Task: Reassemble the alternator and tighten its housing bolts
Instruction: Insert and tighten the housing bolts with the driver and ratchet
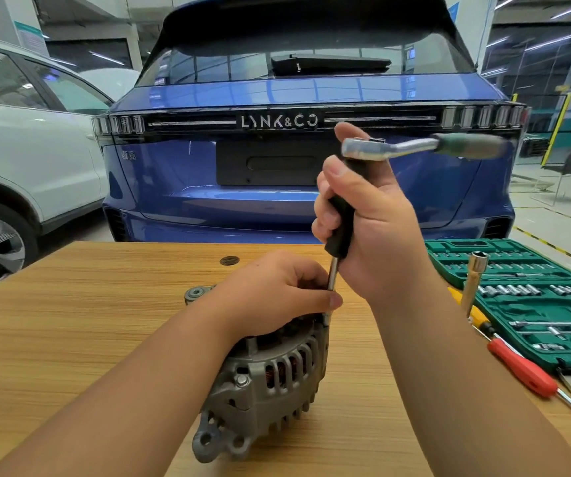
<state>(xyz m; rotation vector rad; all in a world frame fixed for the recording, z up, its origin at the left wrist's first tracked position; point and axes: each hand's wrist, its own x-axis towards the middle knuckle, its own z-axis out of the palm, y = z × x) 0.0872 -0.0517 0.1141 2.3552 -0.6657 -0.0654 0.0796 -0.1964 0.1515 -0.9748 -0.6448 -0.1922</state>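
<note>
A grey cast alternator (270, 380) lies on the wooden table (87, 321), copper windings showing through its slots. My left hand (273, 297) rests on top of it, thumb and fingers pinching the lower steel end of an extension bar (333, 280) that stands on the housing's upper right edge. My right hand (366, 222) grips the bar's black handle section. A ratchet (414, 148) with a green grip sits on top of the bar, pointing right and blurred. One housing bolt (241, 380) shows on the near side.
An open green socket set case (532, 304) lies at the right, with a long socket tube (473, 280), a red-handled screwdriver (521, 368) and a yellow-handled tool beside it. A small dark disc (229, 260) lies at the table's far edge. A blue car stands right behind the table, a white car left.
</note>
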